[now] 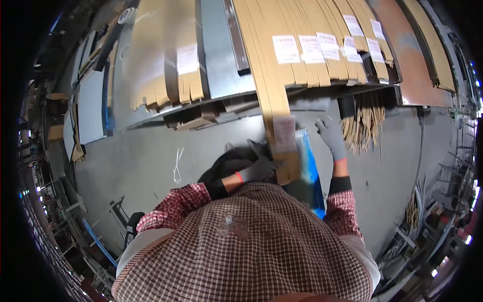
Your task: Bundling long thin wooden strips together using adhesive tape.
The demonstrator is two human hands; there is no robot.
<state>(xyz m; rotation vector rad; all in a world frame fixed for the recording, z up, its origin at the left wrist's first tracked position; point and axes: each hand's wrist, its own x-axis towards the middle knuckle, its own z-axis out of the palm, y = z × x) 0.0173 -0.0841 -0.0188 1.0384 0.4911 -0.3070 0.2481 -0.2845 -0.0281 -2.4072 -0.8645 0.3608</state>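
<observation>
Your gloved left hand [257, 170] grips a long paper-wrapped strip [274, 95] beside a blue-filmed piece [308, 166], while your right hand [331, 136] hangs open near the rack [221, 60].

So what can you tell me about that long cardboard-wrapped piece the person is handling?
The long piece is a slim bar wrapped in tan cardboard, reaching from the stacked rack down to the person's chest. A white paper label sits near its lower end, blurred. Beside it runs a strip of clear and blue plastic film. The grey-gloved left hand grips its lower end; the right hand is raised open just to its right, not clearly touching.
</observation>
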